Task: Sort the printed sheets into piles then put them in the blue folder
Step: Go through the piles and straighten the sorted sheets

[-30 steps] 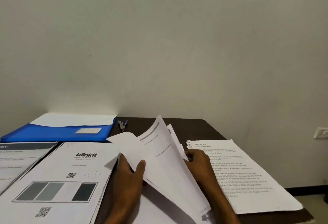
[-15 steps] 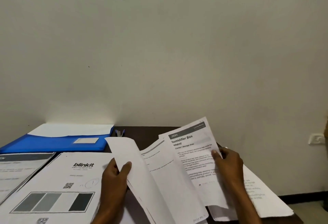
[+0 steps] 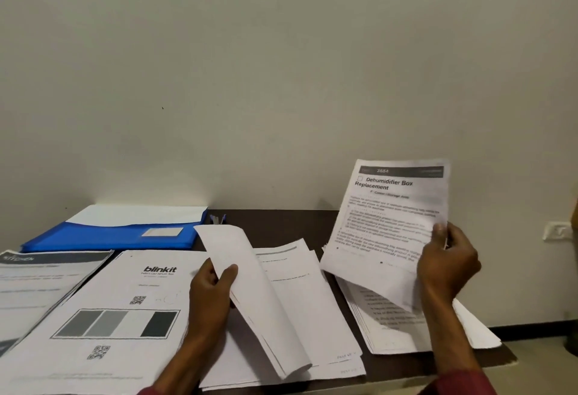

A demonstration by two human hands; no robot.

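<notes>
My right hand grips a printed sheet headed "Dehumidifier Box Replacement" by its right edge, raised above the right pile. My left hand holds a curled-up bunch of sheets lifted off the middle pile. A pile topped by a "blinkit" page lies to the left, and another pile lies at the far left. The blue folder rests at the back left with white paper sticking out of it.
The dark brown table stands against a plain wall. A small blue and silver object lies beside the folder. A wall socket is at the right. The table's right edge falls off to the floor.
My right hand pulled the Dehumidifier sheet out of the middle pile and carried it up and to the right, over the right pile. My left hand kept holding the curled sheets.
</notes>
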